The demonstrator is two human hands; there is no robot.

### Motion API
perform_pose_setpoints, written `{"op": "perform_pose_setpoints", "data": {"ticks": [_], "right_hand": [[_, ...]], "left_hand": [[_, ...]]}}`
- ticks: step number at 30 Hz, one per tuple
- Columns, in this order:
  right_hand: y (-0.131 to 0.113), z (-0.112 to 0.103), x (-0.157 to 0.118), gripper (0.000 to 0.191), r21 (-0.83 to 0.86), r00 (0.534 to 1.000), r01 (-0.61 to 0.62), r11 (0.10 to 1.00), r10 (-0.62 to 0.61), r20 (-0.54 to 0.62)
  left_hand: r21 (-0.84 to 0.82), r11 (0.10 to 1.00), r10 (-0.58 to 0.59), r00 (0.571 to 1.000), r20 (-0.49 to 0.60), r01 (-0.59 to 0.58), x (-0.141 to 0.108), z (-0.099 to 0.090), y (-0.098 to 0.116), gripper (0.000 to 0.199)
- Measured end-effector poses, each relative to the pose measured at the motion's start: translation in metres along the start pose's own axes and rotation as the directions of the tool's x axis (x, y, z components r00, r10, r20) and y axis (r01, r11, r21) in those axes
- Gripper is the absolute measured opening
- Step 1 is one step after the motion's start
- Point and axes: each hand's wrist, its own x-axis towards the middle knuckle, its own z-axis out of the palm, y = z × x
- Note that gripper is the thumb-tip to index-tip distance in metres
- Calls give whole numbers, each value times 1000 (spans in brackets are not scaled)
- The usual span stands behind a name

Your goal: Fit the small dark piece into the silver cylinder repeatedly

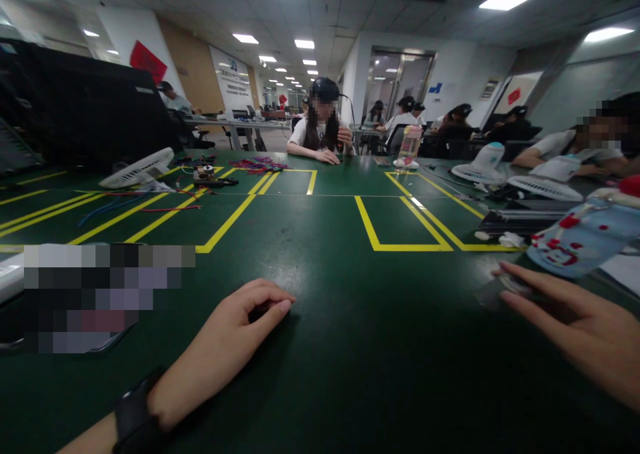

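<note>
My left hand (pixel 243 324) rests on the dark green table (pixel 325 374), a black watch (pixel 140 411) on its wrist. Its fingers are curled together with the thumb tip against them, and nothing shows in them. At the right, my right hand (pixel 575 321) pinches a small see-through thing (pixel 493 293) with a pale rounded edge between thumb and fingers. Blur hides its exact kind. Just beyond that hand stands a light blue, patterned container (pixel 583 234), tilted in the view.
Yellow tape lines (pixel 415 247) mark the table. White fans (pixel 493 164) lie at right, another fan (pixel 137 169) at left near loose wires (pixel 165 207). A blurred-out device (pixel 90 301) lies left. A person (pixel 320 124) sits opposite; a pink-lidded bottle (pixel 410 144) stands nearby.
</note>
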Motion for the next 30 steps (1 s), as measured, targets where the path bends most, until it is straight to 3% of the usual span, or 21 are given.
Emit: {"op": "perform_pose_setpoints", "data": {"ticks": [2, 4, 7, 9, 14, 17, 19, 22, 26, 30], "right_hand": [[-53, 5, 4, 47, 196, 976, 176, 965, -197, 95], [-105, 13, 8, 46, 395, 917, 265, 880, -357, 180], [-161, 28, 8, 45, 604, 832, 283, 745, -504, 231], [-178, 39, 6, 44, 686, 806, 264, 678, -546, 229], [-175, 60, -1, 69, 758, 861, 95, 646, -435, 263], [-173, 65, -1, 58, 786, 858, 12, 618, -410, 309], [-174, 64, 1, 48, 799, 852, 4, 601, -420, 312], [-176, 60, 3, 42, 799, 842, 21, 601, -442, 309], [-175, 55, 3, 36, 777, 850, 57, 627, -439, 292], [-174, 55, 0, 35, 752, 864, 95, 652, -429, 263]], "left_hand": [[21, 1000, 14, 1000, 4, -14, 0, 2, 0, 21], [41, 999, 29, 1000, 9, -29, 0, 3, 0, 22], [62, 997, 42, 999, 21, -44, 0, 2, -2, 22], [71, 997, 40, 999, 20, -41, -1, 1, -2, 22], [49, 998, -49, 999, -23, 50, 4, 8, 15, 27], [16, 997, 71, 994, -79, -70, 12, 21, 41, 27], [7, 984, 177, 982, -60, -177, 19, 29, 58, 21], [-29, 976, 213, 976, -40, -214, 25, 32, 74, 16], [-58, 987, 143, 988, -64, -147, 25, 27, 65, 18], [68, 988, 137, 990, 27, -138, 22, 31, 44, 17]]}}
